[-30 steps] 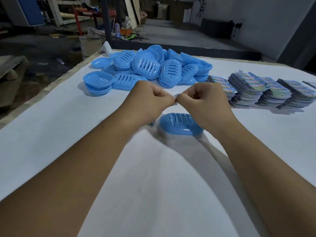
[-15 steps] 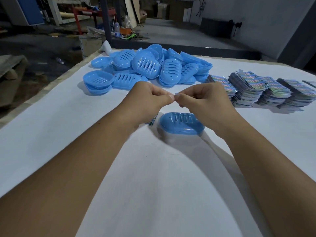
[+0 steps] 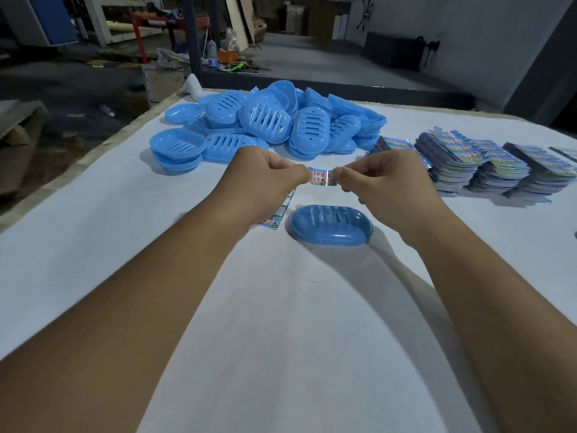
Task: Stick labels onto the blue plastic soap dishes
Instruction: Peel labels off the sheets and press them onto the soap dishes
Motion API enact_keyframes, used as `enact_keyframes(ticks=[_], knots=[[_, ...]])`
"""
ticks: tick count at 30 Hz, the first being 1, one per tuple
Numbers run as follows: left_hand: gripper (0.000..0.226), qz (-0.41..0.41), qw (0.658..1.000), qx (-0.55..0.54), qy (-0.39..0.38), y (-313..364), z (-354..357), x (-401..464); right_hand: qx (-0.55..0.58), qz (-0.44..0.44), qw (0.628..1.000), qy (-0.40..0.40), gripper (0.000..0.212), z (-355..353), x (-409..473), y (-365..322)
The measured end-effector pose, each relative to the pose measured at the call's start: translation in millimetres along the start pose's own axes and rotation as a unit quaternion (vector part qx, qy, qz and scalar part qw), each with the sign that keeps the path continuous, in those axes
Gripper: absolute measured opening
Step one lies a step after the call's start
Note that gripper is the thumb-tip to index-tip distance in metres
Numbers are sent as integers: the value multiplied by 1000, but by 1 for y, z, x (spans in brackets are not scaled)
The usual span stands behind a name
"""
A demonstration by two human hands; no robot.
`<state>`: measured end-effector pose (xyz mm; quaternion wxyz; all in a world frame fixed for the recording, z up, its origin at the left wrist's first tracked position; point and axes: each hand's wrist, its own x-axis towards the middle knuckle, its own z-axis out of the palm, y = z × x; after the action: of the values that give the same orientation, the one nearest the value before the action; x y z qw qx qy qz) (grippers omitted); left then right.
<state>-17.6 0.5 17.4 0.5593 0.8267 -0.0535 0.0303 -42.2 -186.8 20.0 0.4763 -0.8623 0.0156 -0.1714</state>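
A single blue soap dish (image 3: 331, 225) lies upside down on the white table, slots facing up. Above and just behind it, a small printed label (image 3: 321, 176) with red characters is stretched between both hands. My left hand (image 3: 265, 179) pinches its left end and my right hand (image 3: 382, 179) pinches its right end. A label sheet (image 3: 276, 215) lies under my left wrist, partly hidden.
A heap of blue soap dishes (image 3: 268, 123) fills the far middle of the table. Stacks of label sheets (image 3: 487, 164) stand at the far right. The table's left edge (image 3: 78, 170) drops to a cluttered workshop floor.
My hands were touching at the fingertips; they have now drawn apart sideways, and the label shows between them.
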Motion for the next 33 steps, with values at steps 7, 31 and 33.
enact_keyframes(ticks=[7,31,33], knots=[[17,-3,1000,20,2,1,2,-2,7,43,999,-13,22,-2,1,0],[40,-3,974,224,-28,-4,21,1,-117,144,974,-128,56,-19,4,6],[39,-8,974,223,-33,-4,21,2,-120,142,974,-130,61,-19,4,7]])
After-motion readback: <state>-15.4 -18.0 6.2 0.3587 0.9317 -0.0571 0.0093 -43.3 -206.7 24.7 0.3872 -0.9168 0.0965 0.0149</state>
